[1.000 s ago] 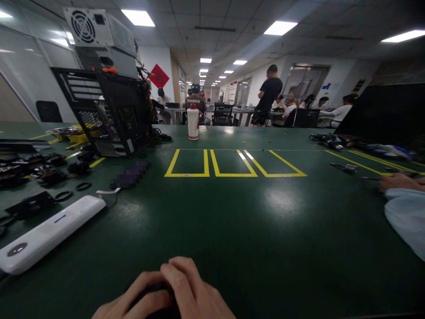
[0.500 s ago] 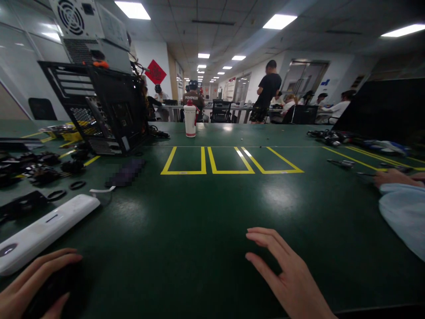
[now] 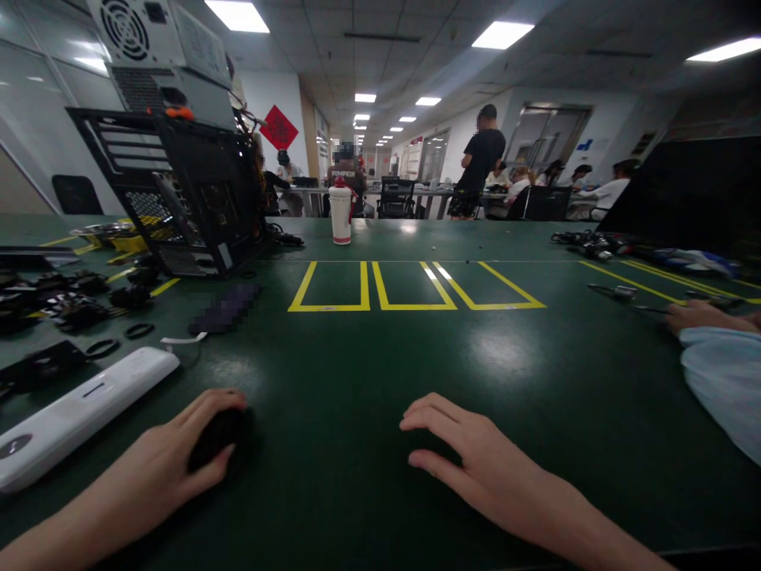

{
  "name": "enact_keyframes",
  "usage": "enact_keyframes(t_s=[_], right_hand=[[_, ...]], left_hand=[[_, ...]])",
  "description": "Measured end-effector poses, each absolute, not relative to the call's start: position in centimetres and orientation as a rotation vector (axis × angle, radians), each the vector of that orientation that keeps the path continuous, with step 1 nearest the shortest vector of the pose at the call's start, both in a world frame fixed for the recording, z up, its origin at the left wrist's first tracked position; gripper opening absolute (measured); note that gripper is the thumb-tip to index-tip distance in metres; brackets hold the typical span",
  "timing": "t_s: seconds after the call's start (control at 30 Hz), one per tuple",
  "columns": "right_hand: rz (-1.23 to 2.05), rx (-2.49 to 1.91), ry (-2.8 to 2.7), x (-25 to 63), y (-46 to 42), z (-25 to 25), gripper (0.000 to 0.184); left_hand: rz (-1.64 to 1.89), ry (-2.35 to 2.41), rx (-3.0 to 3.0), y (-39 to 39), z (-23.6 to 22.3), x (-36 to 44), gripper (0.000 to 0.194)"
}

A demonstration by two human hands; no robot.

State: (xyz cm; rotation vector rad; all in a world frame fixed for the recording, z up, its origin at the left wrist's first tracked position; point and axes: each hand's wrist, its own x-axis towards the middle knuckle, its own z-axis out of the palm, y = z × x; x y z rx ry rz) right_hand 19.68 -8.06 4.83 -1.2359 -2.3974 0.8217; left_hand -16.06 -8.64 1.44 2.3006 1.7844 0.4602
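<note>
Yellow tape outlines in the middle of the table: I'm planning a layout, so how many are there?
3, side by side: the left outline, just nearer than the white cup; the middle outline; and the right outline. None looks hidden.

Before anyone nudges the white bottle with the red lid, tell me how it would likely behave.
The white bottle would probably tip if pushed high up, since it stands upright, tall and narrow on the green table. Knocked over, it would likely roll, as its sides look round. Its weight I can't judge: the contents are hidden.
</note>
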Motion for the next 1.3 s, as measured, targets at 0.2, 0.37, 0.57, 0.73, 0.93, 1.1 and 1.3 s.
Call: enact_keyframes(t_s=[0.2,0.37,0.57,0.73,0.93,1.1,1.3], right_hand=[[1.149,-1.158,-2.049,17.3,-0.5,2.9,0.031],[1.277,-1.138,-1.663,16.5,5.9,0.6,0.032],[1.332,-1.1,-1.517,16.7,8.1,-0.5,0.027],[1.352,-1.108,-1.498,17.0,7.9,0.1,0.024],[1.457,-1.082,-1.362,16.9,8.0,0.4,0.019],[1.358,-0.997,-1.406,17.4,8.6,-0.4,0.024],[1.167,-0.942,-1.555,17.4,8.3,-0.9,0.042]], left_hand=[[0.458,1.443,2.438,0.7,2.6,-5.3,0.039],[0.555,1.441,2.489,5.8,1.5,-0.5,0.049],[0.575,1.546,2.352,7.8,0.9,1.0,0.067],[0.618,1.343,2.326,8.4,1.1,0.1,0.065],[0.691,1.155,2.287,9.6,0.2,-0.8,0.066],[0.81,1.109,2.373,9.4,-0.1,-0.1,0.064],[0.85,1.072,2.595,9.0,-0.4,0.0,0.065]])
